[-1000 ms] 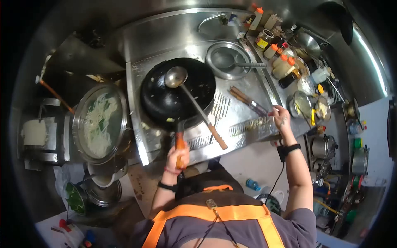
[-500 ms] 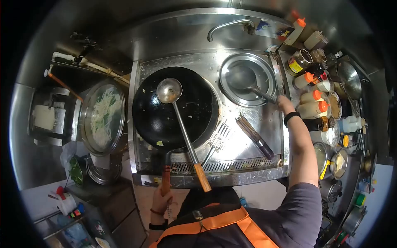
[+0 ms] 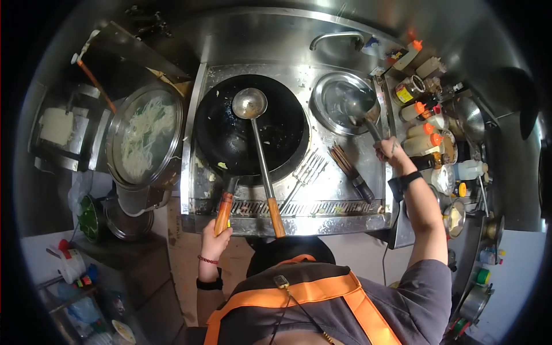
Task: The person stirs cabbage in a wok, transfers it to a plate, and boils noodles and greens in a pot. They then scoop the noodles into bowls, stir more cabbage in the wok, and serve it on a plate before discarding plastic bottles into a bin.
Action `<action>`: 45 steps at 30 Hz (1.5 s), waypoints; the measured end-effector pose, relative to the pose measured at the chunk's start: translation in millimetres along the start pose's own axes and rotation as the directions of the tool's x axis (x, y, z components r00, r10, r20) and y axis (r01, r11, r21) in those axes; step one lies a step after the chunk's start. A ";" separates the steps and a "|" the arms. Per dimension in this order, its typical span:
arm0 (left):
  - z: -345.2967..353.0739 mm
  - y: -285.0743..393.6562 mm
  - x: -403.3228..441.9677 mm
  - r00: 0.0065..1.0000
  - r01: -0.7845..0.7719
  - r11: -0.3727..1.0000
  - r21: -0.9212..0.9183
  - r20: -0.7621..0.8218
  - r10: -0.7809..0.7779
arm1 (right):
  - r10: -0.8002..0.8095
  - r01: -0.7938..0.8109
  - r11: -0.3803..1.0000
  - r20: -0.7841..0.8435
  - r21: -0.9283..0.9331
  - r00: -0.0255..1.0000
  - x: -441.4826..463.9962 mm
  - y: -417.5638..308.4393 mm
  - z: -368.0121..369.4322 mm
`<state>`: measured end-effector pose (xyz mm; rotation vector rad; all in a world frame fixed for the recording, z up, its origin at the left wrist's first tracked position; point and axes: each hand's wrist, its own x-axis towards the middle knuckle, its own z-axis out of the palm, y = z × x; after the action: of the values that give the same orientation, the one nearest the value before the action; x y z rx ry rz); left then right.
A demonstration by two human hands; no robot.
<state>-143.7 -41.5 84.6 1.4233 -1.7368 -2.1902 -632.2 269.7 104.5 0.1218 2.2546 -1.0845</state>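
Note:
My left hand [image 3: 215,240] is closed round the wooden handle of the black wok [image 3: 230,138], which sits on the stove with small food scraps inside. A long-handled ladle [image 3: 250,103] lies across the wok, its wooden grip past the near rim. My right hand [image 3: 388,149] grips the handle of a dark scoop [image 3: 359,104], whose bowl is over the steel basin [image 3: 330,115] at the back right. Between the wok and my right hand lie a wire skimmer [image 3: 310,168] and a bamboo brush [image 3: 351,172].
A steel basin of noodles and greens [image 3: 144,138] stands left of the stove. Sauce bottles [image 3: 422,129], jars [image 3: 409,89] and bowls crowd the right side. A faucet [image 3: 339,35] rises at the back. Greens [image 3: 89,218] are in a container at lower left.
My right hand has moved from the stove's right edge to the scoop, taken its handle and tilted it over the basin. My left hand has kept hold of the wok handle.

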 end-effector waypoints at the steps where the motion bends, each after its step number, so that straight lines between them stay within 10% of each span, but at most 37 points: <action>1: -2.2 -4.2 2.3 1.000 -0.007 1.000 0.023 -0.013 0.007 | -0.062 0.061 0.998 -0.044 -0.020 0.997 -15.8 5.2 -0.5; 18: -23.9 -4.4 -4.3 0.979 -0.133 0.990 0.045 0.162 0.124 | -0.231 0.187 0.925 0.099 0.331 0.968 -255.1 11.2 108.4; 26: -42.5 -42.0 -12.7 0.940 -0.257 0.960 -0.113 0.201 0.276 | -0.340 0.339 0.937 0.007 -0.083 0.941 -244.3 28.1 178.3; 31: -85.9 -115.3 -33.1 0.979 -0.165 0.975 -0.151 0.094 0.180 | -0.697 0.504 0.629 -0.141 -0.592 0.703 -222.3 38.0 181.5; 45: -36.5 -152.0 -74.9 0.994 0.039 0.992 -0.118 -0.094 -0.050 | -0.694 0.106 0.434 -0.257 -0.895 0.673 -97.5 34.7 65.9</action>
<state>-0.5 27.0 14.9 1.5272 -1.5354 -2.1645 -509.8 261.6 106.3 -0.6679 3.2862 0.0374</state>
